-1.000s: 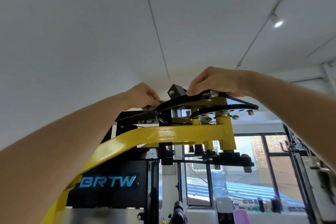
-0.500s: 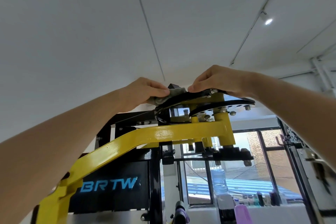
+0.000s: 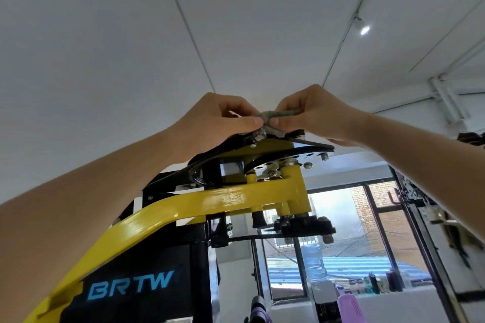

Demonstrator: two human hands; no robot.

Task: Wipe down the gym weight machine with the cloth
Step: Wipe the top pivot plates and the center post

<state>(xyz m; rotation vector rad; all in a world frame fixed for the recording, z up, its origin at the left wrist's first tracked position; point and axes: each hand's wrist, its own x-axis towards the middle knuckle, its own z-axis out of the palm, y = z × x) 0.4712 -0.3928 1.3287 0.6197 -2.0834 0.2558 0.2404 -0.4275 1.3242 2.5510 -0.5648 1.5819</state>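
The weight machine rises in front of me, with a yellow frame arm (image 3: 231,198) and black curved plates (image 3: 309,151) at its top, close under the ceiling. A small grey cloth (image 3: 273,117) is bunched above the top plate. My left hand (image 3: 225,119) pinches its left end between thumb and fingers. My right hand (image 3: 315,113) pinches the cloth's right part, fingers curled over it. Both hands meet at the middle, just above the bolts on the top plate.
A black panel marked BRTW (image 3: 131,287) sits low on the machine. Behind it is a window (image 3: 341,238), a water dispenser bottle (image 3: 313,262) and several bottles on the sill (image 3: 380,283). A black rack upright (image 3: 420,231) stands at right. The ceiling is near.
My left hand slid the cloth right along the top plate to the middle. My right hand left the plate and took hold of the cloth. The view tilted upward.
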